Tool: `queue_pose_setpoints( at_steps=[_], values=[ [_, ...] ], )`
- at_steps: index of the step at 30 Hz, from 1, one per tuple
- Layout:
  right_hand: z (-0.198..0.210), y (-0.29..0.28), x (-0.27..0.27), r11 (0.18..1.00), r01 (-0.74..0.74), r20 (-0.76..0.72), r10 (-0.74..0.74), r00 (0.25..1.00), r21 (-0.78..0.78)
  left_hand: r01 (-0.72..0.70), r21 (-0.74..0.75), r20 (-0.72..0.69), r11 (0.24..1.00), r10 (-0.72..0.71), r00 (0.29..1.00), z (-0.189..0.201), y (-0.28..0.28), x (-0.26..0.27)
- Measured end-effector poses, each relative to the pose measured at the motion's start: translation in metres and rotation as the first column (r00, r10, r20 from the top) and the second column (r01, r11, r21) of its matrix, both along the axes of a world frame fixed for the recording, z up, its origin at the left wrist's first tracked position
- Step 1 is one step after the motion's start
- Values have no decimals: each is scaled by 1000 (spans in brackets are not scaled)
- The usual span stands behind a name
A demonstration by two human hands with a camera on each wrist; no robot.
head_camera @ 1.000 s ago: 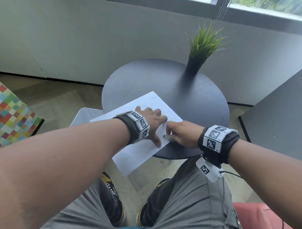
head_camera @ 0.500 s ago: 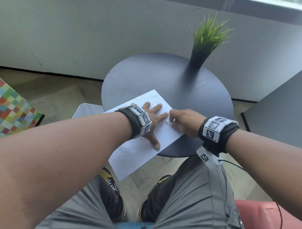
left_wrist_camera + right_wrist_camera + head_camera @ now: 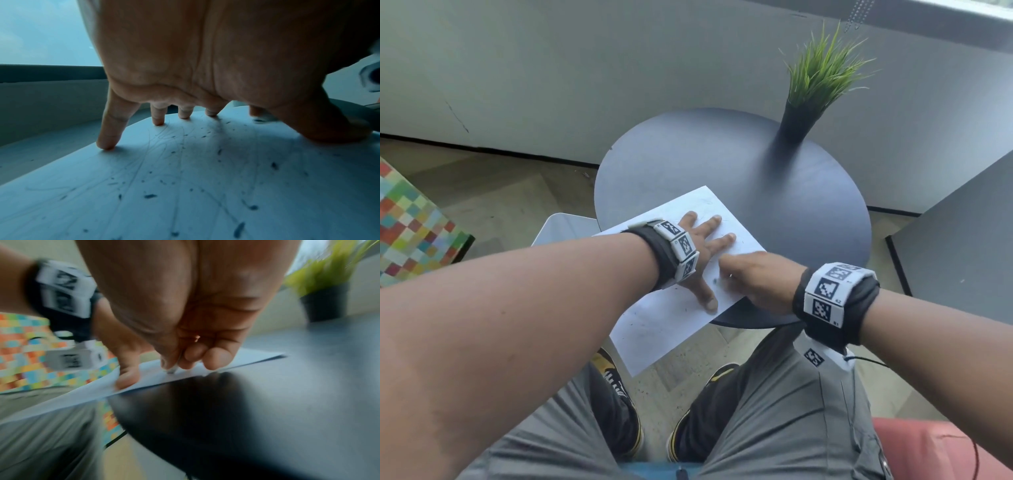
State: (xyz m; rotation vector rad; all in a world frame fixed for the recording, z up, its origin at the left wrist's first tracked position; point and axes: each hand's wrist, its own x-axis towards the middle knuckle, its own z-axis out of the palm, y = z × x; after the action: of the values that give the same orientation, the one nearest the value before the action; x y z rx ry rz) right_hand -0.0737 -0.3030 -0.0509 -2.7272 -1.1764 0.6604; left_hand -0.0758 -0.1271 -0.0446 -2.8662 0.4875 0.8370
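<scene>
Sheet: white rectangular paper sheet [image 3: 664, 318], scribbled, lying under both sets of fingers on the round dark surface [image 3: 774, 212], with its near corner hanging past the rim toward the knees.
Left hand [image 3: 700, 250]: pressing flat, fingers [image 3: 112, 129] straight and spread, tips and thumb pinning the sheet, gripping nothing.
Right hand [image 3: 756, 277]: working just beside the left thumb, fingers [image 3: 216, 360] curled and pinching a small pale stick-like tool [image 3: 172, 369], grey tip touching the sheet; pencil or eraser, cannot tell.
Step in hand: judging by the marks, marking or rubbing the sheet close to the edge nearest the right fingers.
Doing it well: pinning with the left fingertips close to the tool tip, stopping any creeping or buckling; making short, light strokes away from the pinned side; working only where the surface is backing the paper, not on the overhanging corner.
Head view: giving the whole layout, the overhang and the green grass-like plant in a black pot [image 3: 796, 120] well beyond the fingertips, but hiding the tool under the right hand.
Left wrist view: alone revealing thin lines and dark specks under the palm, and each fingertip touching down.
Right wrist view: blurring, yet alone exposing the pinch, the tip contact and the sheet edge just in front of the fingers.
</scene>
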Motion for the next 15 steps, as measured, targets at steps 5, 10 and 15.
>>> queue_pose_setpoints(
  at_steps=[5,10,15],
  values=[
    [6,-6,30,953,304,107,-301,948,-12,-12,-14,6,1000,12,1000,-4,0,2],
    [-1,18,-10,995,93,-17,-93,996,44,-14,-8,-6,1000,14,1000,-4,1,2],
    [6,-4,36,925,378,30,-378,925,-27,5,-22,31,1000,-4,1000,-3,9,4]
  ],
)
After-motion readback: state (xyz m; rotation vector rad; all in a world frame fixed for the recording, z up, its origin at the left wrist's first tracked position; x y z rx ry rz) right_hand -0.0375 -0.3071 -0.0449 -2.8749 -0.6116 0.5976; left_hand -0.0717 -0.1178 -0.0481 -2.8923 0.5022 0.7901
